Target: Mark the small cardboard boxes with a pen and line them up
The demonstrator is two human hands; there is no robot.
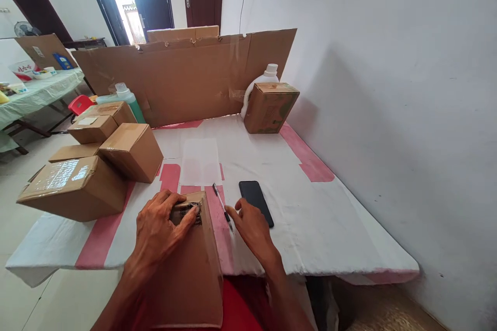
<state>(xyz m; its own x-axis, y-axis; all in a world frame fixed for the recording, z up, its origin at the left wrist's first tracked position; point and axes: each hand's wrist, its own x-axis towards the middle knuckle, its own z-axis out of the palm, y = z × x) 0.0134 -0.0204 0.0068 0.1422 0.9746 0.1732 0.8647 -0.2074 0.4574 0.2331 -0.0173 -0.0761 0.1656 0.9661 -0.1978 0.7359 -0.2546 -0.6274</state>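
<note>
A brown cardboard box (194, 269) stands tilted at the front edge, close to my body. My left hand (161, 222) grips its upper end, with the fingers over the top and the thumb on a patch of dark, crumpled tape (197, 213). My right hand (250, 222) is low over the table, between a pen and a black smartphone. Its thumb stretches toward the pen and the other fingers are partly curled. The pen (220, 199), clear with black ends, lies at the thumb tip; whether they touch I cannot tell. The smartphone (256, 199) lies flat just behind that hand.
Several closed cardboard boxes (77, 191) are grouped on the left. Another box (272, 108) and a white jug (271, 71) stand at the back right. A cardboard panel (186, 83) forms the rear barrier, with a green-liquid bottle (134, 106) before it. A wall (388, 114) bounds the right.
</note>
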